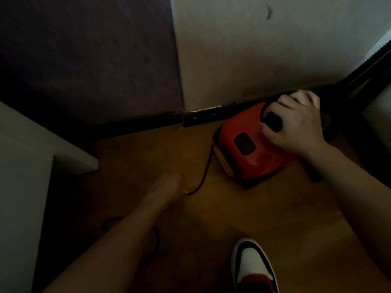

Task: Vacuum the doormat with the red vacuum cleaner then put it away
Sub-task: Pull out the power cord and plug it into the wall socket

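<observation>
Right hand [296, 121] grips the top handle of the red vacuum cleaner [249, 157], forward-right by the wall. Left hand [165, 185], blurred beside the power cord [203, 172]: grip indeterminate.

Seen: red vacuum cleaner [254, 153]. Compact canister, glossy red shell, black rectangular panel on top. Upright on wood floor [211, 218], close to black skirting [148, 121]. Black cord [206, 168] trails from near end. Black ribbed hose [378, 56] rises upper right. Right hand [296, 123] grips black top handle.

Dimly lit corner: brown wooden floor [211, 208], black skirting board [148, 121], scuffed white wall [254, 49], dark purple panel [84, 49], white cabinet [21, 166] at left.
</observation>
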